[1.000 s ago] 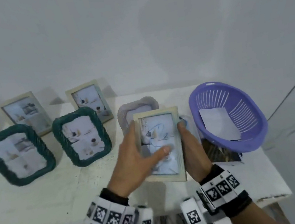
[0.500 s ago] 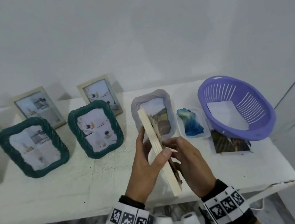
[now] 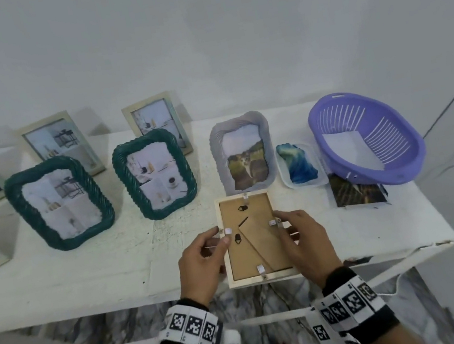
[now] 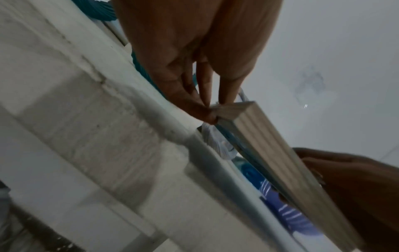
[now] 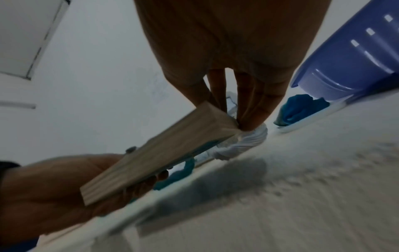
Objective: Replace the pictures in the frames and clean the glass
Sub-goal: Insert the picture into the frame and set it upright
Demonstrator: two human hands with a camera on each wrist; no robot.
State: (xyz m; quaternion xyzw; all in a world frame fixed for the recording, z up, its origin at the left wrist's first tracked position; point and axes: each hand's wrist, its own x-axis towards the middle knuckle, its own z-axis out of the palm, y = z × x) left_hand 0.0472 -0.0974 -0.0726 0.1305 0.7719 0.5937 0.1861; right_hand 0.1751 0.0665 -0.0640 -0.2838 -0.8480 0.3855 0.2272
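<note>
Pale wood frame (image 3: 254, 236), rectangular, back side up: brown fibreboard backing, four small white turn tabs, two black hangers, folded easel leg. It sits at 6 o'clock over the front edge of the white table (image 3: 86, 275), whose paint is rough and chipped. Left hand (image 3: 202, 262) grips its 9 o'clock edge, thumb on the backing, fingers curled beneath. Right hand (image 3: 304, 241) clamps the 3 o'clock edge likewise. Wrist views alone show the frame held clear of the tabletop and its ribbed side moulding. At 12 o'clock a grey ruffled frame (image 3: 242, 154) with a cat photo; at 1 o'clock a blue cloth (image 3: 297, 164) in a clear tray; at 2 o'clock a slotted purple plastic basket (image 3: 365, 136). No readable writing; wrist bands carry square black-white codes.
</note>
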